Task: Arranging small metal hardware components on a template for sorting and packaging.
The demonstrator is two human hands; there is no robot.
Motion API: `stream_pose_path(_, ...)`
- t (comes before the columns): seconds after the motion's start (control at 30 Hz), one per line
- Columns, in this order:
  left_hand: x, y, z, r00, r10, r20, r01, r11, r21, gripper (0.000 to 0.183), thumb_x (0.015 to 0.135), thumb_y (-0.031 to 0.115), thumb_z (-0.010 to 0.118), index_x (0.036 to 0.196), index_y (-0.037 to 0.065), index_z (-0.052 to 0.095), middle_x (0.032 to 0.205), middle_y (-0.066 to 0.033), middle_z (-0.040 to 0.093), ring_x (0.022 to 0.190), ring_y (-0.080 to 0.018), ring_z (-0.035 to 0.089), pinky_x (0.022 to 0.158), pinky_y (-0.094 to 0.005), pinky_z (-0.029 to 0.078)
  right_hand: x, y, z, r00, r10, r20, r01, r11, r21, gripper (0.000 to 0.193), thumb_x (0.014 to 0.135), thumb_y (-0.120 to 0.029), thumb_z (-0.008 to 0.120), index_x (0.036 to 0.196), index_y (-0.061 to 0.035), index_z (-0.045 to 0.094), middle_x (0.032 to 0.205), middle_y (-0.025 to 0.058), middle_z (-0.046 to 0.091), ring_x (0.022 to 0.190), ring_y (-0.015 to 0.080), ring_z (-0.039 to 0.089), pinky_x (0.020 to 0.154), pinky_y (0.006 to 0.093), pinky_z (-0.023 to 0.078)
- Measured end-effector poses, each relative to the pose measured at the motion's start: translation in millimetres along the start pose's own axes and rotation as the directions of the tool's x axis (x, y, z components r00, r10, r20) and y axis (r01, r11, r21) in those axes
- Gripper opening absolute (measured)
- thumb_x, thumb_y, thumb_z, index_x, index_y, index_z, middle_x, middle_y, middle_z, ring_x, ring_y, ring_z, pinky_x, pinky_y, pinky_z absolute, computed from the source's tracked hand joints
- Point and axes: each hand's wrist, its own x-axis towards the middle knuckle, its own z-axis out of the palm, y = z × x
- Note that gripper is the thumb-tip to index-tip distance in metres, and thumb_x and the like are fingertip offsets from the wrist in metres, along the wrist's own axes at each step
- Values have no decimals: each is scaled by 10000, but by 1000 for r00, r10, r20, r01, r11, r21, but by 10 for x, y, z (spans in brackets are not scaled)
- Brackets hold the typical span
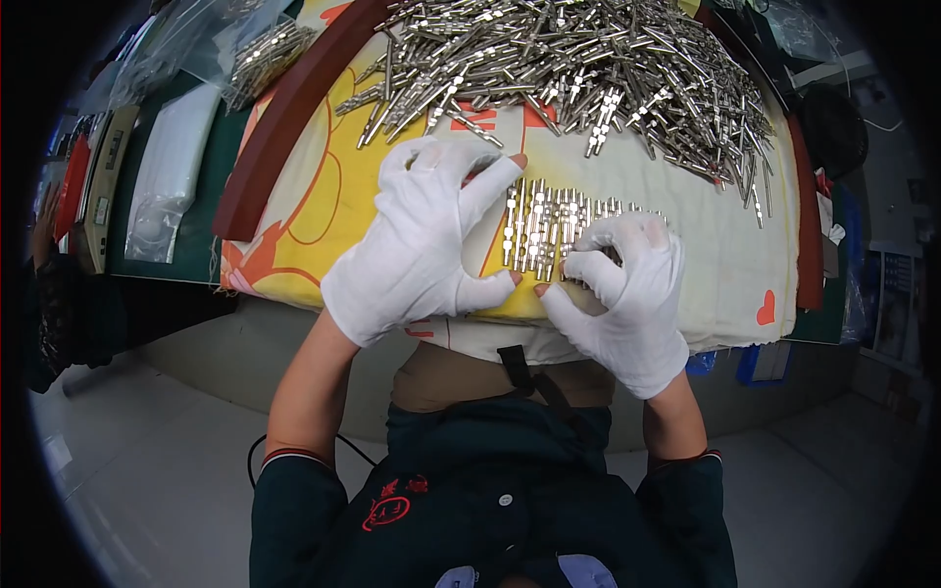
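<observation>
A row of slim, shiny stepped metal pins lies side by side on a cloth-covered table, pointing away from me. White gloves with bare fingertips cover both hands. At the row's left end is my left hand, open, its thumb near the pins' near ends and its forefinger by their far ends. My right hand arches over the right part of the row, fingers bent down onto or just above the pins, thumb stretched apart near their near ends. It hides several pins, and I see nothing gripped in it.
A large heap of similar metal pins fills the table's far side. Dark red wooden rails border the printed cloth. Left of them are a bag of pins and flat clear plastic bags on a green surface.
</observation>
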Motion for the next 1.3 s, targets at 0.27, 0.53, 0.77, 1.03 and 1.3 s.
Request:
stream_pose_path(0.27, -13, -17, 8, 1000, -1, -14, 2, 1000, 31, 728, 675, 443, 688, 1242, 12, 539, 1187, -141, 530, 1118, -294, 510, 1062, -447, 268, 91, -77, 55, 999, 31, -21, -32, 999, -24, 240, 610, -101, 734, 812, -121, 606, 911, 50, 543, 873, 279, 526, 669, 414, 381)
stream_pose_path(0.53, -10, -14, 8, 1000, -7, -14, 7, 999, 43, 714, 683, 440, 680, 1234, 6, 549, 1180, -147, 533, 1117, -297, 514, 1065, -447, 269, 105, -52, 73, 995, -90, 53, 90, 996, -1, 267, 616, -88, 715, 869, -124, 637, 922, 55, 540, 885, 282, 530, 674, 417, 410)
stream_pose_path(0.77, -13, -13, 2, 1000, -12, 6, 12, 1000, 15, 691, 691, 415, 670, 1229, -2, 551, 1180, -150, 530, 1118, -302, 515, 1067, -445, 267, 145, -92, 44, 999, -19, 50, 19, 1000, 6, 247, 647, -66, 727, 870, -115, 631, 925, 46, 566, 860, 268, 520, 716, 402, 395)
stream_pose_path(1.03, 34, -11, -50, 991, 93, 93, -87, 994, -67, 719, 722, 401, 647, 1356, 92, 508, 1322, -122, 506, 1222, -328, 445, 1109, -480, 227, -46, 75, -121, 999, 14, -49, -17, 998, -66, 296, 652, -38, 694, 937, -106, 651, 1010, 52, 596, 929, 285, 548, 734, 411, 411)
stream_pose_path(1.3, -12, -29, -147, 934, 183, 308, -197, 980, 14, 819, 766, 591, 621, 1391, 83, 469, 1479, -101, 434, 1375, -339, 375, 1160, -562, 141, -258, 168, -186, 992, 100, -81, -108, 988, -106, 302, 688, -31, 685, 982, -92, 658, 1087, 71, 607, 1010, 294, 538, 800, 412, 417)
